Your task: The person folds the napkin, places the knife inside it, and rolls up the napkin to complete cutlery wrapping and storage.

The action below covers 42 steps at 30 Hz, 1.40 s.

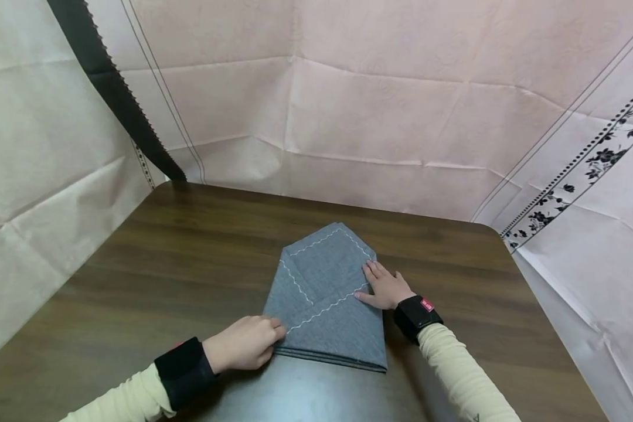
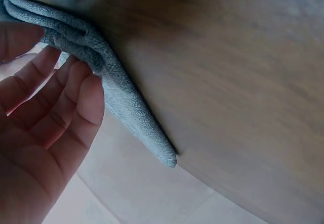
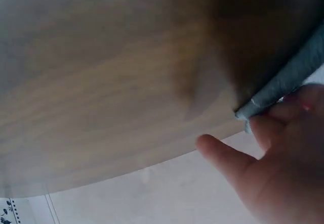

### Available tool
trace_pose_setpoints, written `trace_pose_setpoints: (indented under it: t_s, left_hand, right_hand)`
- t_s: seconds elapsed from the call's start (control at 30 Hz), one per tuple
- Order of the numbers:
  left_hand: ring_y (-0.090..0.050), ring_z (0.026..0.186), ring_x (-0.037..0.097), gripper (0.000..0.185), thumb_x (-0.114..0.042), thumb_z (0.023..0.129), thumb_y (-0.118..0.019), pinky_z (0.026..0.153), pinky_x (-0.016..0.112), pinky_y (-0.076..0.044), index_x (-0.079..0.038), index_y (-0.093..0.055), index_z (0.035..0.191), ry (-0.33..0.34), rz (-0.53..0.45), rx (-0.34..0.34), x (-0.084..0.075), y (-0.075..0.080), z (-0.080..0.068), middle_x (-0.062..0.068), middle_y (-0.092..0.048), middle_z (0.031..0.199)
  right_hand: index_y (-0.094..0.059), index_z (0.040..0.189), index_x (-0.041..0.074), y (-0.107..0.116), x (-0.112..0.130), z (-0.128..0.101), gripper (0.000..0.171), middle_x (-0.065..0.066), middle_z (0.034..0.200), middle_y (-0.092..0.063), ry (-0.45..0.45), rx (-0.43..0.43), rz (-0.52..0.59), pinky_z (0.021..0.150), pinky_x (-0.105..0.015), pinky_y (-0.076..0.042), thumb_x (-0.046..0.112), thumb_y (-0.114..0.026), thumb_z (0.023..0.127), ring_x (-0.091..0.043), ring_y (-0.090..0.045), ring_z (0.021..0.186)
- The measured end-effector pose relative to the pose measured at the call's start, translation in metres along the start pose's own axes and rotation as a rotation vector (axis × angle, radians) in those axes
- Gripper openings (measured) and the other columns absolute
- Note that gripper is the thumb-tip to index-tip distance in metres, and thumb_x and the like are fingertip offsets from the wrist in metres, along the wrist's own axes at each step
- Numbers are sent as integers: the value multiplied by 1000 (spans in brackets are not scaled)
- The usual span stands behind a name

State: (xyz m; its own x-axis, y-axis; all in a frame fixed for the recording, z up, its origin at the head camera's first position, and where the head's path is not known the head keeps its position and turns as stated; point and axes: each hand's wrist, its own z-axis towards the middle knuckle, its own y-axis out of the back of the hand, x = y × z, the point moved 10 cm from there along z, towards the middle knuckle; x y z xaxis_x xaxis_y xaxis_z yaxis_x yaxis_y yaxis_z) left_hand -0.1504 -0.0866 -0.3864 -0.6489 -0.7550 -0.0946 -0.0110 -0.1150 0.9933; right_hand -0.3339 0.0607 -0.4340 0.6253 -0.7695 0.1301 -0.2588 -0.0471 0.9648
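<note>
A folded blue-grey cloth with wavy white stitching lies on the wooden table, its far end tapering to a blunt point. At its near left corner my left hand grips the edge with curled fingers. The left wrist view shows the thumb and fingertips right at the stacked layers of the cloth. My right hand rests on the cloth's right edge, its fingers extended and thumb spread. In the right wrist view, that hand lies along the cloth's edge, some fingers partly hidden.
The brown wooden table has rounded far corners. Pale creased sheeting hangs behind and beside it, with a black floral band at the right. A black notched strip runs down to the far left corner.
</note>
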Motion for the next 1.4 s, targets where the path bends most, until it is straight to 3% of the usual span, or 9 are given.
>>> trace_pose_setpoints:
  t_s: [0.23,0.33,0.43,0.57,0.77,0.87,1.03,1.27,1.4]
  left_hand:
    - [-52,69,11,11,-11,74,-68,57,25,-44,-13,-60,81,-43,76,-9,-9,-1,1,-3,-50,73]
    - [-52,67,12,9,-8,73,-68,57,24,-43,-13,-61,77,-86,172,-49,-17,2,1,-3,-50,71]
    - [-51,63,12,11,-6,73,-68,55,24,-41,-13,-60,70,-119,280,-86,-25,6,3,-2,-49,66]
    - [-50,55,11,15,-6,71,-70,49,23,-40,-14,-59,63,-166,425,-106,-36,8,9,-3,-50,60]
    - [-46,50,7,21,-5,68,-72,45,20,-37,-18,-59,58,-211,589,-137,-43,5,14,-6,-49,55]
    - [-48,51,8,22,-4,67,-71,46,21,-39,-18,-58,57,-202,595,-153,-38,4,15,-5,-49,55]
    - [-49,53,11,18,-4,69,-69,46,24,-39,-15,-58,60,-160,551,-164,-32,2,17,-3,-49,58]
    - [-46,53,9,14,-12,75,-70,43,21,-31,-18,-65,63,-127,657,-191,-39,1,14,-2,-45,63]
    - [-48,59,12,15,-8,75,-69,47,22,-37,-16,-64,63,-78,476,-169,-29,3,13,-1,-48,66]
  right_hand:
    - [-17,143,-4,1,-12,1,93,-21,149,-10,-59,62,63,101,-61,-12,57,-53,83,-34,-9,136]
    - [-22,141,-5,7,-8,-4,89,-22,147,-16,-32,-10,39,100,-59,-16,54,-56,82,-34,-12,136]
    - [-43,130,-6,27,18,-21,72,-24,135,-40,95,-234,-26,96,-54,-29,42,-64,81,-36,-32,127]
    - [-65,93,5,43,75,-75,33,-7,90,-63,350,-493,-83,75,-40,-46,32,-71,76,-23,-57,89]
    - [-64,88,8,18,129,-137,27,1,80,-56,558,-511,-194,60,-30,-45,31,-70,74,-14,-54,72]
    - [-63,87,4,9,140,-143,16,-4,81,-56,567,-570,-342,60,-30,-46,13,-54,79,-18,-54,70]
    - [-60,76,1,5,151,-144,44,-7,71,-51,560,-703,-496,51,-27,-44,-2,-18,84,-17,-50,58]
    - [-54,64,4,5,151,-137,22,-4,64,-44,522,-708,-470,44,-25,-39,-2,-36,75,-15,-45,54]
    - [-50,62,6,8,143,-134,9,-4,69,-42,471,-694,-331,42,-26,-36,0,-47,67,-17,-43,59]
